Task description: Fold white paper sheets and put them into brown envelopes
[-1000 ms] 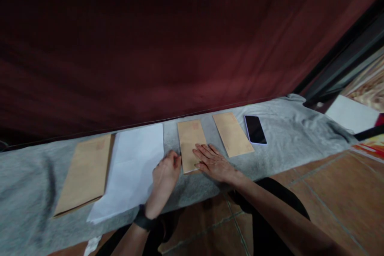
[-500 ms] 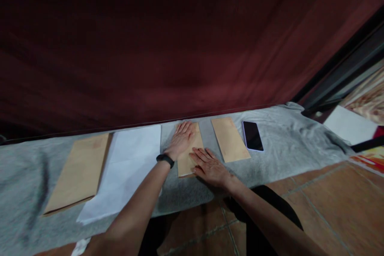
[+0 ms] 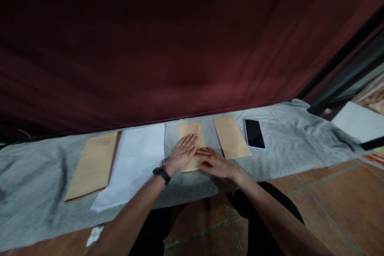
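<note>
Resting palm down, the left hand [image 3: 182, 153] lies flat on the middle brown envelope [image 3: 196, 127], fingers extended and close together, pointing up and to the right. Right hand [image 3: 216, 163] comes in from the other side: fingers spread slightly and loosely bent, their tips at the right side of the same envelope, just beside the left hand; its underside is hidden. Middle envelope lies flat on a grey cloth [image 3: 295, 140], its top end and lower edge visible around the hands. A dark wristband [image 3: 162, 175] sits on the left wrist. To the right, near the right hand: a second brown envelope [image 3: 232, 138], then a dark-screened phone [image 3: 254, 134] with a pale purple edge. To the left: white paper sheets [image 3: 136, 160], and just beside them a thicker brown envelope stack [image 3: 93, 164]. Dark red fabric [image 3: 180, 56] rises behind the cloth; brown floor tiles [image 3: 336, 192] show below.
</note>
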{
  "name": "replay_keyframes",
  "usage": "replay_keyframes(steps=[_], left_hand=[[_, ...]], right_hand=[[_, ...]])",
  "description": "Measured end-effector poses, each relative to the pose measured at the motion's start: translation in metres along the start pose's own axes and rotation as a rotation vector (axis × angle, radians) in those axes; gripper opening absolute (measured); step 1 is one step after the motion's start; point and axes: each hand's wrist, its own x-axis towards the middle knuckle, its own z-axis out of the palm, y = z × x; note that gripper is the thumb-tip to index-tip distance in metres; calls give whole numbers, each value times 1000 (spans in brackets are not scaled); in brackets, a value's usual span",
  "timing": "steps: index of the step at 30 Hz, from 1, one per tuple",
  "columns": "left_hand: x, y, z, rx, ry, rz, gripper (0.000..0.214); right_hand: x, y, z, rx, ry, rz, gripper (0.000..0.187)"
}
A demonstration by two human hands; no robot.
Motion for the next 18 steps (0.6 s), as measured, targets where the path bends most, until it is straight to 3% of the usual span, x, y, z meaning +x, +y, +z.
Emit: replay_keyframes(steps=[6, 9, 13, 18], left_hand=[[-60, 36, -6, -82, -31, -12, 64], [-83, 44, -7, -179, 59, -7, 63], [-88, 44, -6, -281, 191, -79, 41], [-78, 52, -2, -249, 286, -189, 36]], right_hand=[[-13, 7, -5, 41, -31, -60, 72], [-14, 6, -2, 32, 23, -60, 64], [-11, 2, 4, 22, 129, -40, 44], [-10, -3, 15, -47, 217, 6, 42]])
